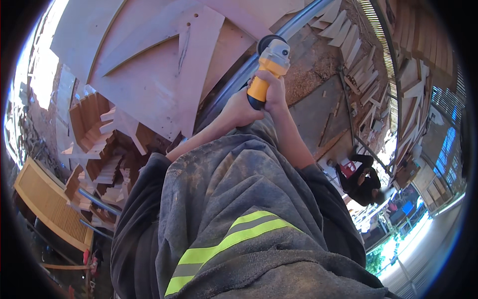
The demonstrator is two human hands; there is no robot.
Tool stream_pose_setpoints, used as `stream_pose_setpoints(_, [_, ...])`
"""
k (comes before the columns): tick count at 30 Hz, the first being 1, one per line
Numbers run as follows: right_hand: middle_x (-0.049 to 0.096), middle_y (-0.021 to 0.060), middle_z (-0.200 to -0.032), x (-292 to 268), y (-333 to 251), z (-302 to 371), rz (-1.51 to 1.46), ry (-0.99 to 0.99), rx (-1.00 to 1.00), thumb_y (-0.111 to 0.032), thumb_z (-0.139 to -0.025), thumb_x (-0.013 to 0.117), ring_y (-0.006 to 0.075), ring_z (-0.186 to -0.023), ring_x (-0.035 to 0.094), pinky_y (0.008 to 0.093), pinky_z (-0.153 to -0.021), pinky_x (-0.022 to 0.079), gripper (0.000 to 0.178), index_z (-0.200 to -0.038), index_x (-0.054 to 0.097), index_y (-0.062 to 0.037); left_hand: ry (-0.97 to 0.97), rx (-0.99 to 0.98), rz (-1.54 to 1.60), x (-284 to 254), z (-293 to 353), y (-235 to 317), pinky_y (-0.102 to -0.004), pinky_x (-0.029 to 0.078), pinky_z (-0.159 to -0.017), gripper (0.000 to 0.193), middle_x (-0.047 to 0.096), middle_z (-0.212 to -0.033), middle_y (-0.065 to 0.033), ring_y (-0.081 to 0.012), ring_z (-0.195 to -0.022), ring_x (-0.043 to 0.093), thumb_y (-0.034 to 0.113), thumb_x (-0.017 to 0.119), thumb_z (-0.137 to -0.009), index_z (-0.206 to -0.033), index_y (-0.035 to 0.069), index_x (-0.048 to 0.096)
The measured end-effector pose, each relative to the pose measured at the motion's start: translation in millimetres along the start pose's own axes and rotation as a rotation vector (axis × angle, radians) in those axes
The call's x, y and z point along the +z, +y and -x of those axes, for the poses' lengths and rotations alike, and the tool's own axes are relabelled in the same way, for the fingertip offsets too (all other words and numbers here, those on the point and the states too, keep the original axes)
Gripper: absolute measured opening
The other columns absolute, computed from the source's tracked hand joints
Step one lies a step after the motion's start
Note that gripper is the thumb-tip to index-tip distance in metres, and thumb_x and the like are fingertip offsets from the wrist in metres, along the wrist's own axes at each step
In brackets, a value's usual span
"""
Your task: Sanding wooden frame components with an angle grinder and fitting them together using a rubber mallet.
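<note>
Large sheets of plywood fill the space ahead and to the left, overlapping one another, some with slanted cut edges. A shiny metal pipe runs diagonally beside them, from the top of the view down toward the left forearm, and it passes behind the head of the grinder; I cannot tell whether they touch. Right of the pipe lie brown sawdust, a flat grey board and many pale wood offcuts, scattered at odd angles. Long planks are gathered farther off at the upper right. On the left are brown wooden blocks in a jumbled heap, and below them a slatted yellowish panel. Another person in dark clothes is at the right, well apart from the grinder. Dusty grey clothing with a bright yellow-green stripe takes up the lower middle.

The yellow grinder is held out in front of the wearer, its grey head and dark disc pointing away. The right hand is wrapped around the yellow body from the right, fingers curled over it. The left hand sits against the black lower end; its fingers are mostly hidden, so I cannot tell how tightly they close.
</note>
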State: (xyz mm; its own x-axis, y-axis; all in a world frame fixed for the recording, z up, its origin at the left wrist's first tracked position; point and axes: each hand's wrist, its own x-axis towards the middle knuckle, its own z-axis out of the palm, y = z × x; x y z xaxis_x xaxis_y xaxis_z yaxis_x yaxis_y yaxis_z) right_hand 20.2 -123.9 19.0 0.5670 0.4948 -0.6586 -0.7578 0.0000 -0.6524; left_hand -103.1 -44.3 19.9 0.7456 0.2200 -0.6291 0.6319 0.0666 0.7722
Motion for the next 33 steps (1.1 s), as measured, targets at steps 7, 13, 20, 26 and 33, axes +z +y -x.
stream_pose_setpoints(7, [0.069, 0.0104, -0.080, 55.2, 8.7, -44.1, 0.080, -0.093, -0.002, -0.007, -0.084, 0.076, 0.0215, -0.068, 0.070, 0.0356, -0.064, 0.059, 0.021, -0.101, 0.068, 0.0021, 0.123, -0.007, 0.198, -46.1, -8.3, -5.6, -0.0364, 0.059, -0.084, 0.057, 0.075, -0.101, -0.0090, -0.0204, -0.091, 0.074, 0.015, 0.085, -0.068, -0.118, -0.001, 0.064])
stream_pose_setpoints(13, [0.069, 0.0130, -0.083, 19.2, 2.9, -11.1, 0.026, -0.006, 0.023, -0.012, -0.086, 0.074, 0.0241, -0.070, 0.071, 0.0385, -0.069, 0.061, 0.024, -0.102, 0.065, 0.0028, 0.027, 0.041, 0.084, -16.9, 1.0, 0.7, -0.0422, 0.058, -0.090, 0.069, 0.076, -0.104, -0.0189, -0.0336, -0.100, 0.076, 0.027, 0.086, -0.064, -0.123, -0.002, 0.065])
stream_pose_setpoints(20, [0.070, 0.0120, -0.083, 44.5, 6.1, -47.4, 0.015, -0.057, 0.012, -0.011, -0.085, 0.075, 0.0230, -0.071, 0.071, 0.0367, -0.067, 0.060, 0.023, -0.102, 0.067, 0.0025, 0.087, -0.001, 0.066, -51.3, -17.9, 1.1, -0.0390, 0.058, -0.088, 0.062, 0.075, -0.103, -0.0135, -0.0255, -0.095, 0.074, 0.021, 0.087, -0.066, -0.121, 0.000, 0.066])
stream_pose_setpoints(26, [0.068, 0.0121, -0.082, 42.6, -1.7, -33.8, -0.008, 0.019, -0.016, -0.010, -0.085, 0.074, 0.0243, -0.071, 0.071, 0.0379, -0.068, 0.061, 0.025, -0.105, 0.064, 0.0016, 0.023, 0.011, 0.025, -48.5, -19.8, 4.5, -0.0375, 0.058, -0.086, 0.058, 0.074, -0.098, -0.0114, -0.0231, -0.093, 0.074, 0.018, 0.086, -0.067, -0.117, -0.001, 0.066])
stream_pose_setpoints(33, [0.069, 0.0130, -0.082, 61.0, 6.2, -46.0, 0.061, -0.075, -0.012, -0.010, -0.084, 0.075, 0.0246, -0.070, 0.071, 0.0378, -0.069, 0.061, 0.022, -0.101, 0.065, 0.0016, 0.089, -0.013, 0.153, -57.2, -13.1, -0.6, -0.0358, 0.058, -0.086, 0.059, 0.074, -0.103, -0.0080, -0.0190, -0.093, 0.072, 0.015, 0.084, -0.068, -0.122, -0.001, 0.065])
